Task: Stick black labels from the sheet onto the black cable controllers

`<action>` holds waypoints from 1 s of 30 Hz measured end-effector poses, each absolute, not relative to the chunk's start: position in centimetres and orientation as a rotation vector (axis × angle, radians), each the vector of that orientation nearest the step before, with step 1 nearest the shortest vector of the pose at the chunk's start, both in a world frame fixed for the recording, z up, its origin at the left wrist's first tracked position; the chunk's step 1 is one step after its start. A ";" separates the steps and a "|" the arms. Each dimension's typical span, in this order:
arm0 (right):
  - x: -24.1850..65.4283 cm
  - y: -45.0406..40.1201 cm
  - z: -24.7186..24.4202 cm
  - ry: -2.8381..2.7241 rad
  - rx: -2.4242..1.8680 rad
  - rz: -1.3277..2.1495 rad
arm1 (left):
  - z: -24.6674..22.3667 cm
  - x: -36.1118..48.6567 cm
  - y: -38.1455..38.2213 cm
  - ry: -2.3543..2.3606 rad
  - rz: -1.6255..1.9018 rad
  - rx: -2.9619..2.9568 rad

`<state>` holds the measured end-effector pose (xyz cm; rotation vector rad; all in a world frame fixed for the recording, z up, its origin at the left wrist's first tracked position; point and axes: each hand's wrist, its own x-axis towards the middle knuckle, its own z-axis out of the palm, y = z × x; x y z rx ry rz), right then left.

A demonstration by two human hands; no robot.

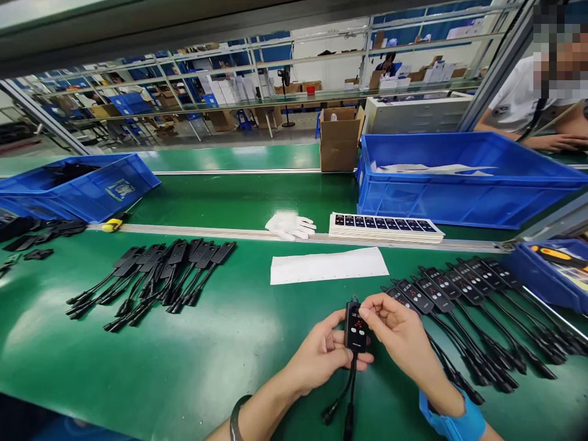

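Note:
A small black control box (356,331) with a printed face, a wire loop on top and two cables below is held upright by my left hand (324,352), its fingers wrapped round the sides and back. My right hand (397,327) is closed, thumb and forefinger pressed at the box's upper right edge; whether it pinches anything is hidden. Beyond my hands lies a white strip (328,266). To the right, several similar boxes (441,294) with printed faces lie in an overlapping row. On the left is a pile of black boxes with cables (177,257), without visible printing.
Behind the strip are a white glove (290,225) and a stack of label sheets (386,226). Blue bins (459,196) stand at the back right, far left (114,184) and right edge (537,275). A yellow tape measure (111,225) lies left. A person sits at the upper right.

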<state>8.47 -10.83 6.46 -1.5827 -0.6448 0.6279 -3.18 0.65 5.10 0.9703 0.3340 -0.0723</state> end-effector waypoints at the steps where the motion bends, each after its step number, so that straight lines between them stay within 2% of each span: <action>1: 8.5 -10.9 6.4 -0.643 -1.584 0.632 | 5.2 -3.2 0.7 0.335 -0.072 0.972; 30: 8.2 -10.7 6.5 -0.590 -1.638 0.559 | 5.2 -3.2 0.4 0.320 -0.053 1.017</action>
